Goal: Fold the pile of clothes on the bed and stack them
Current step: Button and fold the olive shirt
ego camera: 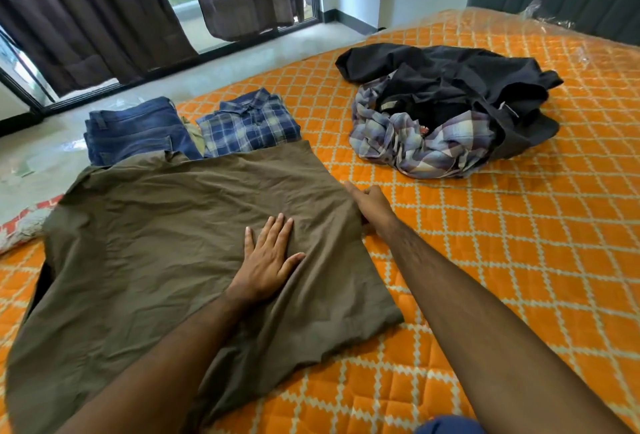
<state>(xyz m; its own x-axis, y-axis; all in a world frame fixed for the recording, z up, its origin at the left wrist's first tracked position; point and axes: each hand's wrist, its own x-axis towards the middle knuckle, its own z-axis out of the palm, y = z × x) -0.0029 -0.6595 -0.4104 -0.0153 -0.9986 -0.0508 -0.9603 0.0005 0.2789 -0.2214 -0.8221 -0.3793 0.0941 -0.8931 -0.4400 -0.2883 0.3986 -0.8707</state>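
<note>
Olive cloth is under my left fingers (277, 229), which lie straight and spread, pressing flat on the shirt (180, 236) and gripping nothing. My left hand (266, 260) sits toward the shirt's right half. My right fingers (360, 192) are curled at the shirt's right edge; they seem to pinch that edge, though the tips are tucked against the cloth and I cannot be sure how much they hold. My right hand (372, 206) rests where shirt meets bed cover (502, 260).

The shirt lies spread and creased on the orange quilted cover. Beyond its far edge sit folded jeans (131, 132) and, just beside them, a folded blue plaid shirt (249, 123), both touching or nearly under the olive hem. Well apart from the shirt, to its far right, lies the unfolded pile (450, 107): dark garments tangled with a pale plaid one.

I judge this cloth light, thin and limp. It will wrinkle and slide on the smooth cover, so one palm should pin it while the other takes the side seam or hem edge and carries it over.

The shirt's left side runs off my view, so sleeves and collar are hard to make out. How many pieces the pile holds I cannot tell.
</note>
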